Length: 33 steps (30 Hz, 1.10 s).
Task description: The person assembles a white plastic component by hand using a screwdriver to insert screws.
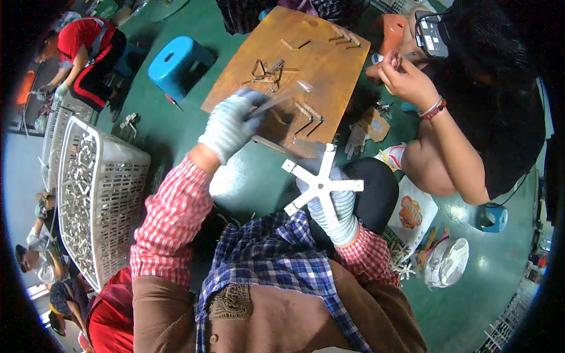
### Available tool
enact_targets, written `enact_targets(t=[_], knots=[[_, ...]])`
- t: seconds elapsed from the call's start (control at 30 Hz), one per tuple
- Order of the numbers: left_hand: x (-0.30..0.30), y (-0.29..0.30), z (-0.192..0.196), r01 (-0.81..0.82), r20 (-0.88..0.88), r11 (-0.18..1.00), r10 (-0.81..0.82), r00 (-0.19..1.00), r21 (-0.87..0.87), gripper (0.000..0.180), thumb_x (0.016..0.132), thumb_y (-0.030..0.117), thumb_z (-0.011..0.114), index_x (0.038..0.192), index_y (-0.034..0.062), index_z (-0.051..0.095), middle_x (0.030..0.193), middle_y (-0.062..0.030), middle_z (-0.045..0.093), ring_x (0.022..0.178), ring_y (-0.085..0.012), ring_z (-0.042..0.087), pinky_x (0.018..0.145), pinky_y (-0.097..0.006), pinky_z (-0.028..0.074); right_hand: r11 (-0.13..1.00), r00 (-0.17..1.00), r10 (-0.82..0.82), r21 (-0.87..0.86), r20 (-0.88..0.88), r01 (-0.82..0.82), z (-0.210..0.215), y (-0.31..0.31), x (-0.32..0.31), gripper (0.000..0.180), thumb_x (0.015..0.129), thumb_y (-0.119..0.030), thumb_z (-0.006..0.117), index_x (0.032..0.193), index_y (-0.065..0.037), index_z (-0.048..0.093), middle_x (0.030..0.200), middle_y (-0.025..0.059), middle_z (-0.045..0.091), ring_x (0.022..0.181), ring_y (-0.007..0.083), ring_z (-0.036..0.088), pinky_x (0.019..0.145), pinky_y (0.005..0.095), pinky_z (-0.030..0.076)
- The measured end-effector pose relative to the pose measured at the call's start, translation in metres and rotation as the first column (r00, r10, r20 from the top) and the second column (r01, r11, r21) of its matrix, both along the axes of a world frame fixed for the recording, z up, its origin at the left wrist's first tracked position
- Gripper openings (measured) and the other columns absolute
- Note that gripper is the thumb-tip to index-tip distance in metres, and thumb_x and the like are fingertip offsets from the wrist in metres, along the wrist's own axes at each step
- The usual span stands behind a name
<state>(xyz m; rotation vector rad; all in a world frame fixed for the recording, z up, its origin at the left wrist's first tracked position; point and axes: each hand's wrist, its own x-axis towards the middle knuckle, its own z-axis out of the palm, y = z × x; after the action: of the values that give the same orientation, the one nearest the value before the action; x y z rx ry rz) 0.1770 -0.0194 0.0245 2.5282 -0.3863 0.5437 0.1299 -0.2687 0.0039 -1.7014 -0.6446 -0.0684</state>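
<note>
My right hand (332, 206), in a striped knit glove, grips a white five-armed star-shaped base (321, 186) from behind, over my lap. Its flat arms spread out, with a small hole at the centre. Up and to the left, my gloved left hand (232, 123) is closed on a thin, pale strip (273, 104), smeared by motion, near the table's near edge. On the wooden table (318, 65) lie a loose pile of bent metal brackets (268, 72) and a few angled brackets (308, 116) just right of my left hand.
At left stands a white slatted basket (120, 200) full of small metal pieces. A blue stool (179, 62) is beyond it. A co-worker in black (488, 106) sits close at right, hands raised. A white round tub (447, 263) and white star-shaped parts (403, 265) are at lower right.
</note>
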Motion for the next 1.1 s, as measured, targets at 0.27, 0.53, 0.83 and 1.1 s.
enact_targets(t=[0.27,0.53,0.83,1.1], knots=[[-0.107,-0.013,0.04,-0.566,-0.589,0.161,-0.208,0.781,-0.808,0.015,0.087,0.013,0.064,0.095,0.0017,0.061,0.07,-0.0031,0.059,0.042,-0.0069,0.043,0.038,-0.021,0.033,0.876,0.624,0.41,0.478,-0.665,-0.066,-0.013,0.006,-0.013,0.021,0.091,-0.016,0.064,0.106,-0.002,0.068,0.095,0.0103,0.072,0.082,0.019,0.069,0.068,0.0308,0.055],[-0.137,-0.031,0.052,-0.573,-0.589,0.162,-0.362,0.723,-0.803,0.016,0.081,0.009,0.068,0.09,-0.0012,0.06,0.063,-0.0035,0.056,0.041,-0.0072,0.042,0.04,-0.021,0.034,0.926,0.98,0.194,-0.32,-0.051,-0.2,-0.005,0.016,-0.018,0.035,0.091,-0.023,0.051,0.123,-0.011,0.062,0.084,0.0028,0.065,0.055,0.0185,0.052,0.05,0.0306,0.044],[-0.134,-0.033,0.038,-0.602,-0.625,0.194,-0.378,0.683,-0.775,0.014,0.083,0.008,0.07,0.092,0.0001,0.062,0.061,-0.0018,0.056,0.043,-0.0073,0.044,0.041,-0.022,0.033,0.885,0.906,0.26,-0.458,0.334,-0.085,-0.02,0.014,-0.011,0.031,0.091,-0.028,0.055,0.117,-0.016,0.066,0.073,0.0022,0.06,0.049,0.0201,0.051,0.045,0.0334,0.043],[-0.133,-0.033,0.034,-0.621,-0.618,0.149,-0.418,0.666,-0.77,0.013,0.085,0.01,0.07,0.092,0.0003,0.065,0.063,-0.0007,0.058,0.046,-0.0065,0.046,0.043,-0.021,0.034,0.79,0.934,0.346,-0.567,0.094,-0.235,-0.008,0.005,-0.008,0.033,0.093,-0.025,0.051,0.118,-0.008,0.063,0.103,0.0065,0.07,0.081,0.0238,0.068,0.067,0.0349,0.054]])
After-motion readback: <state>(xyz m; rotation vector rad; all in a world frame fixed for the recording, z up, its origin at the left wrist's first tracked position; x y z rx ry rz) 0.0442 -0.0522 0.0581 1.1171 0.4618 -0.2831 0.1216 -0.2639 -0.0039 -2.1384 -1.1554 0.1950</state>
